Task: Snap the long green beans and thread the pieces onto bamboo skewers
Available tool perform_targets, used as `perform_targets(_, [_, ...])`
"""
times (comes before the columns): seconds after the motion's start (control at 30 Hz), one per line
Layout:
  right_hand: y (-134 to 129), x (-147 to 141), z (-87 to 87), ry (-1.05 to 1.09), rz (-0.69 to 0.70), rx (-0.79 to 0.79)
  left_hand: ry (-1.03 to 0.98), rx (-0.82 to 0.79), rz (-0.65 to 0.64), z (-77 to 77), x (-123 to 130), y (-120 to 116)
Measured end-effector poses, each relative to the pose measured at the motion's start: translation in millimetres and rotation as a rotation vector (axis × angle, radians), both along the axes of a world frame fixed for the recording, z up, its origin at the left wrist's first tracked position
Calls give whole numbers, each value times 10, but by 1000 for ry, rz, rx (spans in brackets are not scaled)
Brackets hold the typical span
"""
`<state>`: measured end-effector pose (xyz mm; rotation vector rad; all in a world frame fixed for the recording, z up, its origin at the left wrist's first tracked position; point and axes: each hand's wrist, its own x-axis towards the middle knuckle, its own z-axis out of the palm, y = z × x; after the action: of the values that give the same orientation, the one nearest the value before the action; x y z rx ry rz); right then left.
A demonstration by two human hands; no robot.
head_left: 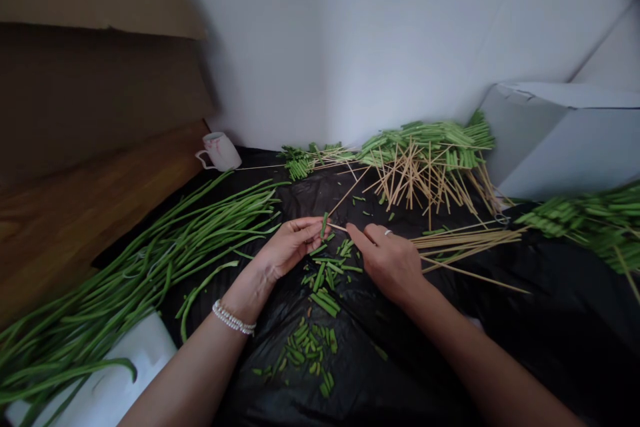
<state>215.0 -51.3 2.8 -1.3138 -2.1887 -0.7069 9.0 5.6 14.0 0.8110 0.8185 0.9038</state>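
Note:
Near the centre, my left hand pinches a short piece of green bean between thumb and fingers. My right hand is closed on a thin wooden skewer, whose tip meets the bean piece at my left fingertips. Below the hands, cut bean pieces lie scattered on a black plastic sheet. Several bare skewers rest right of my right hand. Long uncut green beans are heaped on the left.
Skewers loaded with bean pieces are piled at the back, with a smaller group left of them. A white mug stands back left. At right are a pale box and another bean pile.

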Motion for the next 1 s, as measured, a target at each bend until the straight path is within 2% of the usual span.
perform_targets(0.37, [11,-9,-2,8,15,33,19,28,-10,-3,2,-12])
perform_targets(0.7, [-12,-39,-26,-27,-30,-30,187,125,57,-46,30,-23])
perform_targets(0.87, [0,-43,-57,-6,-42,-98,192,124,60,-46,56,-38])
perform_targets(1.0, [8,-41,-59,24,-37,-86,135,60,68,-2,78,-54])
